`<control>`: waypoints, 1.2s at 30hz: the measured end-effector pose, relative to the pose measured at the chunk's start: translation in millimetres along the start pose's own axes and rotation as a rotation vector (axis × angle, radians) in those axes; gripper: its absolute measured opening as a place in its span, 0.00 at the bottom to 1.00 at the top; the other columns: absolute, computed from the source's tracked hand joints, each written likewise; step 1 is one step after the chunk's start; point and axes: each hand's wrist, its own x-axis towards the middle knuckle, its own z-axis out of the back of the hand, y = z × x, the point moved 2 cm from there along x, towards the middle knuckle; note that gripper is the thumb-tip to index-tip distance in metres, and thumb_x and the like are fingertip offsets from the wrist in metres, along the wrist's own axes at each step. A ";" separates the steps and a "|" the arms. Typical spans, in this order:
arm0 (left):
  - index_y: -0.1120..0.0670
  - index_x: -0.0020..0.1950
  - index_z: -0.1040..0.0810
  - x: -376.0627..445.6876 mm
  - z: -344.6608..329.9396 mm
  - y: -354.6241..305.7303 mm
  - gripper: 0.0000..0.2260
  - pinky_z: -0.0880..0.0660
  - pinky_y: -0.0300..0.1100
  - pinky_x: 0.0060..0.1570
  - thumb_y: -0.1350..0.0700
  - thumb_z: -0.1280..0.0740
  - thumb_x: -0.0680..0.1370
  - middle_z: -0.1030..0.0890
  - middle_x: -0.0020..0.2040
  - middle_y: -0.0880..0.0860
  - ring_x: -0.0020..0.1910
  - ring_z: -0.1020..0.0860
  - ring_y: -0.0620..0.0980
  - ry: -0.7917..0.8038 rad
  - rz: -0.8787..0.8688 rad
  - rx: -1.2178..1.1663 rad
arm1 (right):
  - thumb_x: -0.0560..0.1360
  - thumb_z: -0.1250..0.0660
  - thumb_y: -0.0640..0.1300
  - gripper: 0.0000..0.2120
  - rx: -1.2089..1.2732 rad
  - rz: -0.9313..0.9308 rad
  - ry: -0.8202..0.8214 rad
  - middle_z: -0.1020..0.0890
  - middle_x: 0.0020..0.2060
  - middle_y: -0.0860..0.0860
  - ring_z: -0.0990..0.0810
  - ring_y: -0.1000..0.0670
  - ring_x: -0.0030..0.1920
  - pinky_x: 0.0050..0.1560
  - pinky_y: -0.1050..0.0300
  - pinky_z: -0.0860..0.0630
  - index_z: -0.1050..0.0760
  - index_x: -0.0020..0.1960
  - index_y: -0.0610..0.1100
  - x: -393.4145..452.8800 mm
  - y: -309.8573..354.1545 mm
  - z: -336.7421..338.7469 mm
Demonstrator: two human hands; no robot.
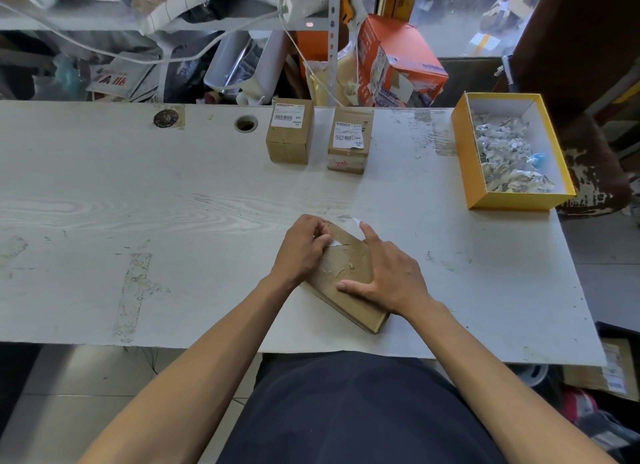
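Observation:
A flat brown cardboard box (pixel 349 276) lies on the white table (pixel 173 203) near its front edge, its top scarred where a label was torn off. My left hand (pixel 304 245) has its fingers curled at the box's far left corner and pinches a white scrap of label (pixel 332 242). My right hand (pixel 384 273) lies flat on the box's right side with its fingers straight, the forefinger pointing to the far edge. A bit of white paper (pixel 356 222) shows beyond that edge.
Two small brown boxes with white shipping labels (pixel 290 131) (pixel 349 139) stand at the back middle of the table. A yellow tray box (pixel 464 158) with several torn label scraps sits at the right. A cable hole (pixel 246 123) is at the back. Cluttered shelves stand behind.

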 end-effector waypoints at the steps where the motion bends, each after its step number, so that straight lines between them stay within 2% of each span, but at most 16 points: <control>1: 0.55 0.42 0.24 0.2 0.0 -0.1 0.04 0.35 0.23 0.46 0.61 0.33 0.77 0.23 0.53 0.50 0.51 0.25 0.46 0.000 -0.001 0.005 | 0.65 0.32 0.72 0.54 -0.001 0.000 0.000 0.23 0.58 0.50 0.25 0.47 0.58 0.53 0.51 0.27 0.54 0.79 0.52 -0.2 0.0 -0.1; 16: 0.55 0.41 0.26 -2.4 -0.9 -1.5 0.05 0.35 0.24 0.45 0.62 0.35 0.77 0.24 0.52 0.50 0.49 0.26 0.45 -0.006 -0.008 0.006 | 0.65 0.32 0.73 0.54 -0.003 0.004 -0.013 0.23 0.58 0.51 0.25 0.48 0.57 0.52 0.51 0.27 0.54 0.79 0.53 0.2 -2.0 -2.9; 18: 0.55 0.42 0.27 -3.4 -1.6 -1.2 0.06 0.34 0.26 0.46 0.62 0.35 0.78 0.24 0.52 0.49 0.49 0.26 0.45 -0.006 -0.014 0.007 | 0.65 0.32 0.73 0.54 -0.005 0.008 -0.014 0.23 0.58 0.51 0.25 0.47 0.57 0.51 0.51 0.28 0.54 0.79 0.53 -0.1 -1.7 -2.8; 21: 0.54 0.42 0.27 -4.1 -2.7 -0.8 0.06 0.31 0.37 0.49 0.62 0.36 0.78 0.24 0.52 0.49 0.50 0.26 0.46 -0.005 -0.021 0.016 | 0.65 0.32 0.73 0.54 -0.010 0.008 -0.011 0.23 0.58 0.51 0.25 0.47 0.57 0.52 0.52 0.28 0.54 0.79 0.52 -0.4 -0.5 -1.3; 23: 0.54 0.42 0.28 -3.8 -3.1 -0.4 0.06 0.30 0.40 0.51 0.62 0.36 0.78 0.24 0.53 0.49 0.50 0.26 0.46 -0.001 -0.020 0.029 | 0.65 0.32 0.72 0.54 -0.013 0.003 -0.008 0.23 0.59 0.50 0.25 0.47 0.58 0.53 0.52 0.29 0.54 0.79 0.52 -0.9 0.0 -0.4; 28: 0.50 0.41 0.29 -4.1 -3.0 0.1 0.09 0.32 0.36 0.48 0.62 0.36 0.79 0.25 0.53 0.48 0.50 0.26 0.44 -0.004 -0.030 0.025 | 0.65 0.32 0.72 0.54 -0.003 0.007 -0.010 0.23 0.60 0.50 0.25 0.47 0.59 0.54 0.52 0.29 0.54 0.79 0.51 -0.6 0.6 -0.2; 32: 0.49 0.40 0.31 -5.0 -2.9 0.6 0.11 0.31 0.38 0.50 0.61 0.37 0.79 0.24 0.53 0.48 0.51 0.26 0.45 -0.010 -0.032 0.007 | 0.65 0.32 0.72 0.53 -0.013 0.011 -0.011 0.24 0.61 0.50 0.25 0.47 0.59 0.54 0.53 0.29 0.54 0.79 0.52 -0.8 0.5 0.1; 36: 0.51 0.41 0.29 -4.5 -2.7 1.3 0.08 0.32 0.34 0.48 0.61 0.37 0.79 0.24 0.54 0.49 0.51 0.26 0.45 -0.012 -0.026 0.004 | 0.65 0.32 0.73 0.53 -0.013 0.018 -0.021 0.24 0.61 0.50 0.25 0.48 0.59 0.53 0.53 0.28 0.53 0.79 0.52 -0.5 -0.3 -1.1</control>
